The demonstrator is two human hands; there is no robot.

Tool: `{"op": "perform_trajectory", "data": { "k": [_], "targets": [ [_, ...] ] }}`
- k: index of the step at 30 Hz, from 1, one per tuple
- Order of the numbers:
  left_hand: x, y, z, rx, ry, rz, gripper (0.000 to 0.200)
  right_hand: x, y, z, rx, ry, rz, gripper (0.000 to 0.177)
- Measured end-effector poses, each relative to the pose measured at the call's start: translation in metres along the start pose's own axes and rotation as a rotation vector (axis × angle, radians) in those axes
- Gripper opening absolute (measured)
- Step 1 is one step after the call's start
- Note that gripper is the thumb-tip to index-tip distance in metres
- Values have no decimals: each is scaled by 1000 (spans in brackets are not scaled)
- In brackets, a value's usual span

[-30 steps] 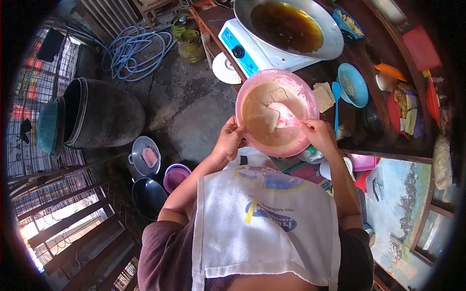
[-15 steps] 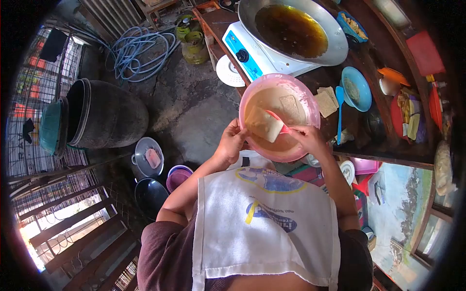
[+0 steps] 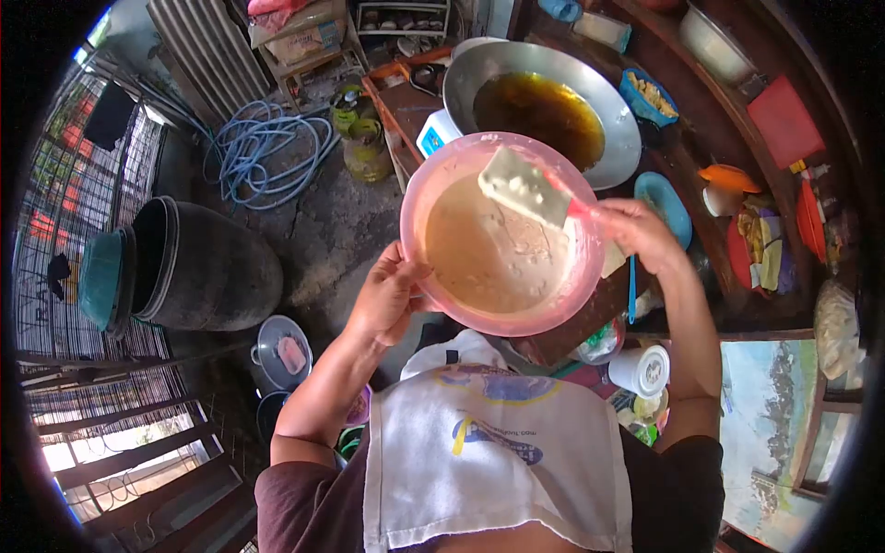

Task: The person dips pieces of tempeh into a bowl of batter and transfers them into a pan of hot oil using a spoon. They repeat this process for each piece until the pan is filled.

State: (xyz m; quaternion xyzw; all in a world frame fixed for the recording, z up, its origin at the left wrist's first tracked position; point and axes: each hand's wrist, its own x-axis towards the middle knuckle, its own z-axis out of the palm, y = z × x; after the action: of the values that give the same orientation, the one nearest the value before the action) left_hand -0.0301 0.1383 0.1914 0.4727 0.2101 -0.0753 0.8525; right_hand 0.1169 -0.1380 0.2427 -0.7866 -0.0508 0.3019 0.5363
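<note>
My left hand [image 3: 392, 293] is closed on the near-left rim of a pink plastic bowl [image 3: 419, 184], its thumb over the edge. The bowl holds pale, runny batter [image 3: 470, 240] with small lumps and is lifted and tilted. In my right hand [image 3: 641, 235] is a red-handled spatula [image 3: 521, 189]; its broad cream-coloured blade, spotted with batter, is raised over the far right part of the bowl. Beyond the bowl stands a wide metal wok [image 3: 619, 152] of dark golden oil, on a white stove [image 3: 435, 134] mostly hidden by the bowl.
Right of the wok are a blue basket of fried bits [image 3: 650, 97], a light-blue bowl [image 3: 666, 207] and a blue utensil [image 3: 632, 290]. A white lidded tub [image 3: 641, 370] stands below the table. Green gas cylinders [image 3: 367, 147], a coiled hose [image 3: 267, 152] and a dark barrel [image 3: 217, 263] occupy the floor at left.
The bowl has shifted left and appears larger, now covering much of the stove. The spatula has risen from the batter to the far right side. A flat square piece seen in the batter no longer shows.
</note>
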Motion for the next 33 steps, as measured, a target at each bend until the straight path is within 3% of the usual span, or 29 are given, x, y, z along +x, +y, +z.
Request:
{"op": "perform_trajectory", "data": {
  "k": [8, 10, 14, 16, 18, 21, 23, 26, 27, 28, 31, 33],
  "targets": [
    [11, 31, -5, -36, 39, 58, 24, 75, -45, -62, -18, 126, -43, 28],
    [7, 28, -13, -65, 77, 71, 25, 98, -38, -66, -197, 277, -31, 31],
    [-3, 17, -32, -88, 127, 85, 18, 175, 30, -83, -531, 366, -180, 30],
    [-11, 16, -36, -108, 138, 95, 18, 174, 21, -61, -879, 533, -118, 25],
    [-19, 11, -43, -83, 195, 60, 18, 165, 16, -40, -1091, 678, -203, 22],
    [-28, -2, -55, -99, 198, 43, 21, 152, 8, -28, -1266, 736, -239, 20],
    [-30, -10, -61, -96, 195, 35, 25, 153, 14, -30, -1426, 929, -472, 19],
    [-29, -21, -59, -103, 185, 16, 23, 135, -3, -30, -1218, 852, -344, 23],
    [-28, -23, -56, -88, 202, 0, 23, 124, -16, -27, -1113, 808, -180, 26],
    [-28, -26, -54, -73, 220, -17, 23, 127, -10, -36, -1116, 808, -177, 26],
    [-25, -37, -42, -83, 199, -7, 23, 119, -1, -59, -508, 568, -211, 30],
    [-22, -45, -33, -93, 161, 4, 22, 82, -13, -53, -312, 490, -195, 31]
  ]
}}
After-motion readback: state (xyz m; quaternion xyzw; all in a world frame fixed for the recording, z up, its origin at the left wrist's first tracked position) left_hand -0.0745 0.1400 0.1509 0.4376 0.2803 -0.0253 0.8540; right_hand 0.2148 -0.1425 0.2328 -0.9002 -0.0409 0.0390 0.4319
